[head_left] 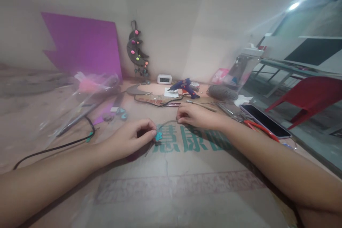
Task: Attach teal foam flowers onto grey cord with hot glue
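Between the thumb and fingers of my left hand (pixel 133 137) is a small turquoise flower (pixel 158 136), pinched near its edge. A thin grey cord (pixel 167 122) arches from beside the flower to my right hand (pixel 188 114), whose closed fingertips grip its other end. A loose tail of cord hangs below my left hand. Both hands are just above a cardboard sheet (pixel 181 171) printed with green characters. More turquoise pieces (pixel 123 114) lie to the left of my left hand. Beyond my right hand rests a thin brown stick (pixel 201 105).
A blue glue gun (pixel 183 86) lies on white paper at the back, near a small white clock (pixel 164 79). Grey yarn (pixel 221 92), a phone (pixel 264 120) and orange-handled scissors (pixel 260 130) are on the right. A decorated moon (pixel 135 50) hangs behind; plastic wrapping (pixel 77 110) lies left.
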